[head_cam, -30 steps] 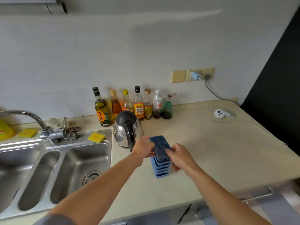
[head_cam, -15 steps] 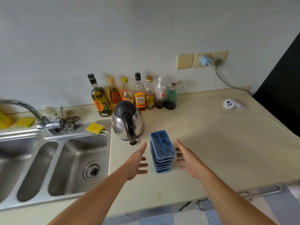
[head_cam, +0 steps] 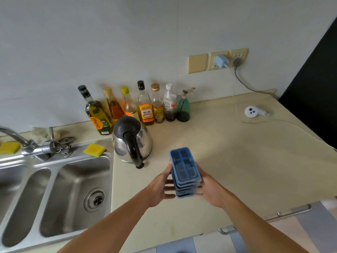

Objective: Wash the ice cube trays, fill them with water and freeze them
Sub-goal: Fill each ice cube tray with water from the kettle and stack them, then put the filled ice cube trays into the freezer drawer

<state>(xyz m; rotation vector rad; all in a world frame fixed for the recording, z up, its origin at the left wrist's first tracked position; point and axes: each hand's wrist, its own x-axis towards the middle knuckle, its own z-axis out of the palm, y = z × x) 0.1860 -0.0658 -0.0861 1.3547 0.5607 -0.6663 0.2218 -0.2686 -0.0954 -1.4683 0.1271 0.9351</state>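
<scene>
Tray stack pressed between two hands

Left hand (head_cam: 159, 188) and right hand (head_cam: 212, 189) press fairly straight fingers against opposite sides of the ice trays (head_cam: 184, 168), stacked on the counter (head_cam: 237, 152) near the kettle (head_cam: 133, 141). They are likely light, bendy and prone to sliding, so hold low.

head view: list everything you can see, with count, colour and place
ice cube trays: one stack, exact count unclear, blue, on the counter between the two grips
counter: 1, beige, right of the sink
kettle: 1, steel with black handle, left of the trays
bottles: 6, mixed colours, in a row along the wall
spray bottle: 1, green, right end of that row
sponges: 2, yellow, behind the sink basins
sink: 1, steel, left
faucet: 1, chrome, behind the sink
wall plates: 3, beige, two with plugs
round device: 1, white, counter back right
left grip: 1, bare hand, against the stack's left side
right grip: 1, bare hand, against the stack's right side
</scene>
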